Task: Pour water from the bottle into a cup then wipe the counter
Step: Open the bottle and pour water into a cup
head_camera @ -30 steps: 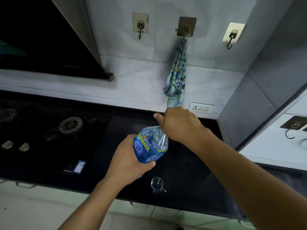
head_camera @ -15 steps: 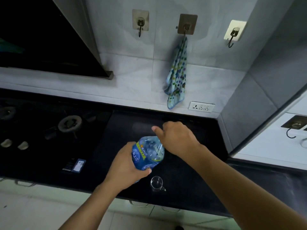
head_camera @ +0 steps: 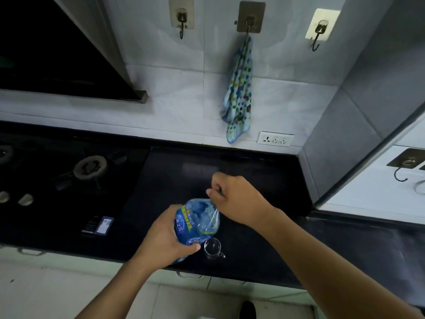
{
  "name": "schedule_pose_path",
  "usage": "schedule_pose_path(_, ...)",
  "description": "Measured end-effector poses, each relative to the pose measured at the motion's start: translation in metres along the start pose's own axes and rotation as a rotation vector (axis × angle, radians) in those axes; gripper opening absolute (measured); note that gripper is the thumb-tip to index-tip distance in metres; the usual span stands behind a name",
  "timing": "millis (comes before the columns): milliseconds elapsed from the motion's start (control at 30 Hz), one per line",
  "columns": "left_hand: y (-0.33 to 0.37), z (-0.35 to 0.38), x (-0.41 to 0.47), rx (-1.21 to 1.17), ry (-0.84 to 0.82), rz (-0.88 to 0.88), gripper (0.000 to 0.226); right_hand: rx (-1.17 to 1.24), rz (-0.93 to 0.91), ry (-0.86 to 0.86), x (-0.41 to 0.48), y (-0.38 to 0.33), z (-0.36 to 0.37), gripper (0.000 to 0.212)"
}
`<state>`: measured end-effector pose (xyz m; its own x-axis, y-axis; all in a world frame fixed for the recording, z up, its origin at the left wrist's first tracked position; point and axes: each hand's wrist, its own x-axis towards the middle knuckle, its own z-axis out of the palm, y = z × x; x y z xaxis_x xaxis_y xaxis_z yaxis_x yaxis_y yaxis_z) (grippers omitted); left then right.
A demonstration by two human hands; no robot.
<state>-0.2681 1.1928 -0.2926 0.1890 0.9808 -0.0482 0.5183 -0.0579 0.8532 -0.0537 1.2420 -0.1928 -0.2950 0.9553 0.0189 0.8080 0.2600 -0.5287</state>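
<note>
1. Front edge. The counter (head_camera: 264,256) ends in a straight front edge just below my hands. The cup (head_camera: 212,248), clear glass with its handle to the right, stands upright on the counter close to that edge.

2. Left hand (head_camera: 165,238). Fingers and thumb wrap round the lower body of the bottle (head_camera: 197,221). The thumb tip sits just beside the cup's rim. The bottle is held off the counter, tilted with its neck away from me and its base near the front edge.

3. Right hand (head_camera: 239,199). Its fingers curl tight at the bottle's neck end. The cap is hidden under them, so I cannot tell whether it is on.

4. Working room. Beyond the right hand, dark worktop runs to the rear edge. The gas hob (head_camera: 90,166) bounds it on the left and the grey side wall (head_camera: 345,146) on the right.

5. Back wall. The socket (head_camera: 275,138) sits just above the rear edge. The spotted cloth (head_camera: 239,93) hangs from the middle hook (head_camera: 250,18), its lower corner near the socket.
</note>
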Motion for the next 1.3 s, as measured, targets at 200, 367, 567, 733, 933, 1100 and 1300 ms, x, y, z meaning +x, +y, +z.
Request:
schedule_pose_path(200,-0.012,0.009,-0.007,-0.007,0.022,-0.044,0.084,0.041,0.108,-0.052,-0.005,0.008,0.021,0.044)
schedule_pose_path(367,-0.026,0.01,-0.012,0.024,0.009,-0.096,0.084,0.155,-0.079,-0.152,-0.01,0.017,0.031,0.011)
schedule_pose_path(567,-0.043,0.013,-0.026,0.058,-0.007,-0.142,0.084,0.431,-0.029,-0.301,-0.024,0.031,0.049,0.034)
schedule_pose_path(733,-0.045,0.021,-0.033,0.066,-0.015,-0.137,0.083,0.393,-0.003,-0.149,-0.029,0.026,0.064,0.029)
schedule_pose_path(933,-0.043,0.026,-0.03,0.115,-0.026,-0.108,0.081,0.064,0.213,-0.121,-0.027,0.026,0.073,0.046)
schedule_pose_path(1100,-0.05,0.028,-0.029,0.156,-0.038,-0.138,0.086,0.184,-0.031,-0.044,-0.038,0.031,0.068,0.019)
schedule_pose_path(1300,-0.076,0.028,-0.027,0.291,-0.092,-0.192,0.079,0.222,0.168,0.003,-0.044,0.065,0.065,0.026)
